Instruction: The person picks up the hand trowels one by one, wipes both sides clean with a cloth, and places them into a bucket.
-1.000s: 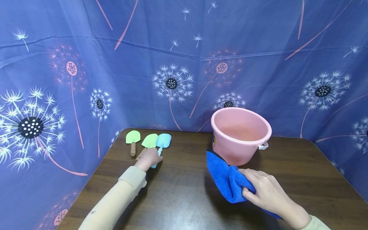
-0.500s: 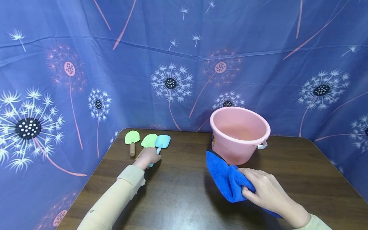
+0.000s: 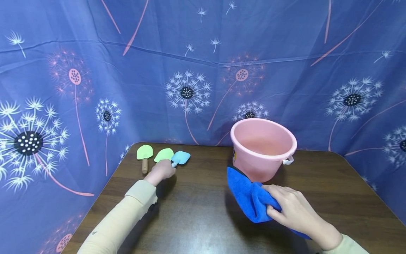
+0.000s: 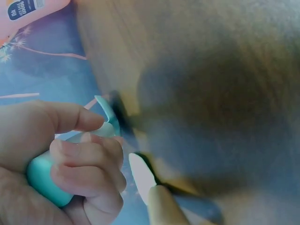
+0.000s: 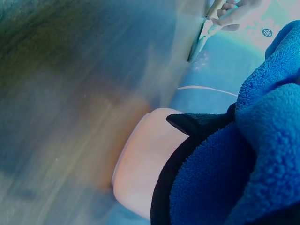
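Note:
My left hand (image 3: 162, 169) grips a small light-blue shovel (image 3: 181, 157) by its handle. In the left wrist view the fingers curl round the teal handle (image 4: 44, 180), and the blade looks slightly off the table. A green shovel (image 3: 164, 154) lies just beside it, its handle hidden by the hand in the head view. Farther left is another green shovel (image 3: 145, 151) with a wooden handle. My right hand (image 3: 293, 208) holds a bunched blue cloth (image 3: 250, 197) with a dark edge, in front of the pink bucket (image 3: 258, 168); the cloth fills much of the right wrist view.
The bucket stands upright near the back right of the brown wooden table (image 3: 203, 211), its white handle fitting (image 3: 288, 160) at the right side. A blue dandelion-print curtain (image 3: 142, 88) hangs behind and to the left of the table.
The left hand has turned and lifted the light-blue shovel slightly; its blade now tilts to the right, and its handle end no longer shows below the hand. The right hand and cloth stay put.

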Available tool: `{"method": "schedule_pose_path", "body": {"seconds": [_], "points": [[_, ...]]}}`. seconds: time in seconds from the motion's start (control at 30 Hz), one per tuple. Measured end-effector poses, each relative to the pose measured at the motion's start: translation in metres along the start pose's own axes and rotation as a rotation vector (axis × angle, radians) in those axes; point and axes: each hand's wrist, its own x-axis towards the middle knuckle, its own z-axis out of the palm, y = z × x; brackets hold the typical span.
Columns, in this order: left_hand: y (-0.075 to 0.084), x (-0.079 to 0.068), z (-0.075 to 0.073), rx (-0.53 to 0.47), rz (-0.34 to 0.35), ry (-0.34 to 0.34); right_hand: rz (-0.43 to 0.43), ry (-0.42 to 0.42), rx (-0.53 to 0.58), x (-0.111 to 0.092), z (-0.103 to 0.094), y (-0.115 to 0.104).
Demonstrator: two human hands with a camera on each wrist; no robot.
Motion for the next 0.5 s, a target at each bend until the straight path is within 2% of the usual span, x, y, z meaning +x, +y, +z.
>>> {"method": "schedule_pose_path", "body": {"seconds": [0.27, 0.5], "points": [[-0.001, -0.012, -0.021, 0.045, 0.072, 0.071, -0.018, 0.014, -0.014, 0.006, -0.007, 0.004], [0.003, -0.029, -0.040, 0.122, 0.084, 0.143, -0.018, 0.016, -0.019, 0.012, -0.015, 0.006]]}}
